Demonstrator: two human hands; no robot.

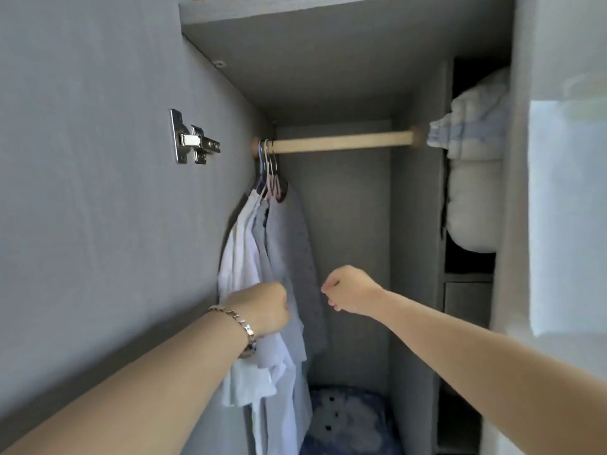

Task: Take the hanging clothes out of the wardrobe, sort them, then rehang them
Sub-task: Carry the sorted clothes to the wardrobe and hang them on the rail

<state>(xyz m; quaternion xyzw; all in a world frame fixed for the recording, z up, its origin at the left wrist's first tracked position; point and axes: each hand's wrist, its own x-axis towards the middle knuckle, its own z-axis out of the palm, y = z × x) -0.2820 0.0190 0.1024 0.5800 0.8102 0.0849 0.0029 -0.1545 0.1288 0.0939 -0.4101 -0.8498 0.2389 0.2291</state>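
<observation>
Left hand (pixel 267 308) curled against shirts (pixel 262 244) by left panel (pixel 131 224), grip unclear, right hand (pixel 349 290) fingers curled empty, open rail (pixel 341 142) rightward.

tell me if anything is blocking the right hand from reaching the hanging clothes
Nothing visible does. The right hand is in open space just right of the hanging clothes, fingers curled and holding nothing. The left hand is at the clothes' front, not between them. The rod to the right of the hangers is bare.
</observation>
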